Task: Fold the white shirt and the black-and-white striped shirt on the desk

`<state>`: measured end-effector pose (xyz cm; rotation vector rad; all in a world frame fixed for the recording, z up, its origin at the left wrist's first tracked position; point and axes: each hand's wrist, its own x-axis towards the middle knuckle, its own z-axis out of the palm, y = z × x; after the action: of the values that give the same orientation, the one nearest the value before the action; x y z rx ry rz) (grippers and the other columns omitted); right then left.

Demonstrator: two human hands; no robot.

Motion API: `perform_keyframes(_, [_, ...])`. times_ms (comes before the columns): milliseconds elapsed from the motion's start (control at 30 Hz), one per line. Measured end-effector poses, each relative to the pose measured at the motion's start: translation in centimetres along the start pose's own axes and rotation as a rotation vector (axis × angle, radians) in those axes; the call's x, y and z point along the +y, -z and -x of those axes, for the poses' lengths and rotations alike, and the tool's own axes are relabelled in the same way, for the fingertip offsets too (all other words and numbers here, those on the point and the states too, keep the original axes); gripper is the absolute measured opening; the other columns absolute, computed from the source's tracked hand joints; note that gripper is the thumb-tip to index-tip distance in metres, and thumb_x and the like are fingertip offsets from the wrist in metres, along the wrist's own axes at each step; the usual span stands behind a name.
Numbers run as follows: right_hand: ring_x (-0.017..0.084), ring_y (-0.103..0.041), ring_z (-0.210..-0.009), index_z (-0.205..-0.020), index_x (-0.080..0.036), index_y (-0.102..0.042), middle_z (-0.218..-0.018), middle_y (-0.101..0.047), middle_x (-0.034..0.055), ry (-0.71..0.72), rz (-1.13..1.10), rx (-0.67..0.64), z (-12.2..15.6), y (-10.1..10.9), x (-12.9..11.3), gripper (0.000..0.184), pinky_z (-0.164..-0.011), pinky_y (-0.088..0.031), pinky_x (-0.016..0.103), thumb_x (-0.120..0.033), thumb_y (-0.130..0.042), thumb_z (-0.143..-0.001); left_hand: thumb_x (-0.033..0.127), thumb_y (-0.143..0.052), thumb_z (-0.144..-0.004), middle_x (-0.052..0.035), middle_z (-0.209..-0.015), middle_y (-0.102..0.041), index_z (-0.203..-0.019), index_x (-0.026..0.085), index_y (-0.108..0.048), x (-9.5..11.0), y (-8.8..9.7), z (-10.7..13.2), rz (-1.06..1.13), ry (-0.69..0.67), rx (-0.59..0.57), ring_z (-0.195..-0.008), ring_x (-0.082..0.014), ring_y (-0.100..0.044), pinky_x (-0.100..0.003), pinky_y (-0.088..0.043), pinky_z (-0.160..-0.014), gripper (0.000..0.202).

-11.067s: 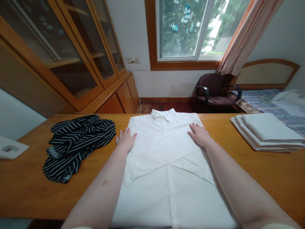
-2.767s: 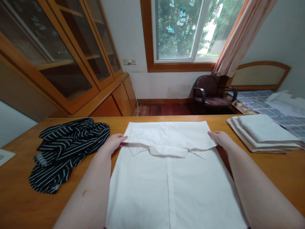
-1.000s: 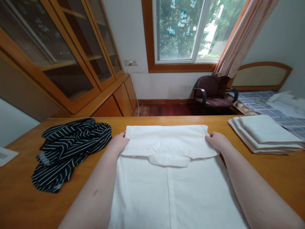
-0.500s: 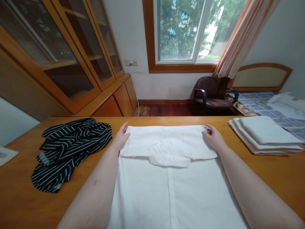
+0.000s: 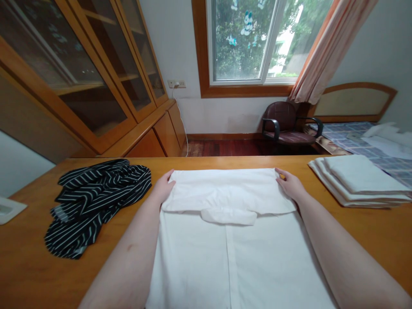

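A white shirt (image 5: 199, 257) lies flat on the wooden table, its far part folded over toward me in a wide band. The collar pokes out below the edge of that band, and a button placket runs down the middle. My left hand (image 5: 165, 185) grips the far left corner of the fold, thumb on top and fingers at the side. At the far right corner, my right hand (image 5: 288, 183) pinches the cloth between thumb and fingers. The shirt's near end runs out of view at the bottom.
A crumpled black garment with white stripes (image 5: 99, 197) lies to the left on the table (image 5: 347, 249). To the right sits a stack of folded white cloths (image 5: 363, 176). Beyond the table are a cabinet (image 5: 138, 128), a brown chair (image 5: 286, 124) and a bed (image 5: 357, 133).
My fingers have closed in on the two far corners of the fold, the right hand shifting slightly outward. The shirt lies almost the same.
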<state>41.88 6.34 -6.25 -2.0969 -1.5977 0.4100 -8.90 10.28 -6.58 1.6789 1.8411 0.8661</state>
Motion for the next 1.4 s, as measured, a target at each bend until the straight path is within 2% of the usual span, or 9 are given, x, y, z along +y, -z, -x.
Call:
perform_keyframes(133, [0.025, -0.055, -0.105, -0.133, -0.02, -0.048, -0.121, -0.059, 0.0114, 0.1, 0.154, -0.016, 0.4, -0.4, -0.5, 0.05, -0.087, -0.041, 0.031, -0.03, -0.046, -0.085, 0.019, -0.056, -0.077, -0.0152, -0.148, -0.028, -0.136, 0.016, -0.043, 0.3, -0.2, 0.4, -0.415, -0.019, 0.041, -0.131, -0.032, -0.034, -0.042, -0.029, -0.108, 0.06])
perform_keyframes(233, [0.027, -0.054, -0.107, -0.135, -0.02, -0.045, -0.128, -0.053, 0.0132, 0.131, 0.262, 0.0, 0.8, -0.5, -0.8, 0.049, -0.087, -0.042, 0.034, -0.03, -0.041, -0.087, 0.021, -0.054, -0.079, -0.0105, -0.153, -0.013, -0.136, 0.027, -0.044, 0.9, -0.1, 0.9, -0.562, -0.024, 0.064, -0.132, -0.0379, -0.03, -0.051, -0.028, -0.105, 0.058])
perform_keyframes(367, [0.027, -0.057, -0.102, -0.133, -0.021, -0.047, -0.125, -0.054, 0.0136, 0.109, 0.365, 0.014, 1.1, -0.1, -1.0, 0.047, -0.085, -0.043, 0.036, -0.032, -0.041, -0.087, 0.019, -0.046, -0.083, -0.0029, -0.151, -0.023, -0.13, 0.032, -0.051, 2.5, 0.1, 1.9, -0.639, -0.208, -0.043, -0.137, -0.0305, -0.021, -0.048, -0.016, -0.111, 0.049])
perform_keyframes(433, [0.029, -0.053, -0.108, -0.128, -0.019, -0.052, -0.129, -0.051, 0.0148, 0.148, 0.412, 0.074, 1.2, 0.2, -1.2, 0.045, -0.09, -0.041, 0.038, -0.033, -0.044, -0.086, 0.025, -0.045, -0.085, -0.0026, -0.152, -0.02, -0.132, 0.031, -0.048, 3.5, -0.1, 2.6, -0.625, -0.278, -0.132, -0.139, -0.0294, -0.015, -0.047, -0.012, -0.112, 0.047])
perform_keyframes(567, [0.031, -0.043, -0.123, -0.128, -0.019, -0.051, -0.142, -0.039, 0.0129, 0.42, 0.383, 0.066, 2.2, 0.1, -2.5, 0.046, -0.101, -0.034, 0.044, -0.039, -0.047, -0.086, 0.046, -0.043, -0.087, -0.0025, -0.154, -0.003, -0.14, 0.033, -0.034, 5.1, -1.2, 4.1, -0.604, -0.415, -0.358, -0.14, -0.0301, -0.003, -0.05, -0.008, -0.111, 0.055])
perform_keyframes(700, [0.027, -0.026, -0.135, -0.133, -0.021, -0.045, -0.148, -0.028, 0.011, 0.685, 0.26, -0.068, 3.1, -1.2, -3.8, 0.051, -0.108, -0.027, 0.043, -0.046, -0.039, -0.089, 0.052, -0.041, -0.086, -0.0035, -0.153, 0.007, -0.144, 0.031, -0.025, 5.6, -2.5, 4.5, -0.659, -0.465, -0.341, -0.14, -0.0287, 0.004, -0.049, -0.002, -0.111, 0.063])
perform_keyframes(833, [0.029, -0.017, -0.138, -0.142, -0.02, -0.033, -0.15, -0.021, 0.0129, 0.586, 0.336, -0.172, 3.1, -2.6, -3.9, 0.065, -0.109, -0.019, 0.051, -0.054, -0.038, -0.087, 0.061, -0.046, -0.079, -0.008, -0.153, 0.0, -0.147, 0.026, -0.015, 5.6, -2.9, 3.9, -0.715, -0.368, -0.457, -0.14, -0.0284, 0.003, -0.049, -0.002, -0.111, 0.082])
perform_keyframes(1033, [0.028, -0.018, -0.138, -0.143, -0.023, -0.029, -0.15, -0.02, 0.0105, 0.485, 0.439, -0.292, 2.6, -3.1, -3.3, 0.071, -0.11, -0.012, 0.053, -0.062, -0.037, -0.084, 0.069, -0.049, -0.07, -0.007, -0.153, 0.001, -0.147, 0.028, -0.011, 5.2, -2.5, 3.4, -0.732, -0.284, -0.583, -0.14, -0.0285, 0.002, -0.049, -0.004, -0.111, 0.095])
perform_keyframes(1400, [0.027, -0.02, -0.138, -0.144, -0.025, -0.029, -0.151, -0.021, 0.0086, 0.482, 0.437, -0.257, 2.2, -3.4, -3.0, 0.072, -0.11, -0.014, 0.05, -0.065, -0.034, -0.084, 0.07, -0.045, -0.073, -0.0064, -0.153, -0.003, -0.147, 0.027, -0.014, 5.1, -2.6, 3.2, -0.726, -0.314, -0.534, -0.14, -0.0273, -0.002, -0.047, -0.006, -0.111, 0.09])
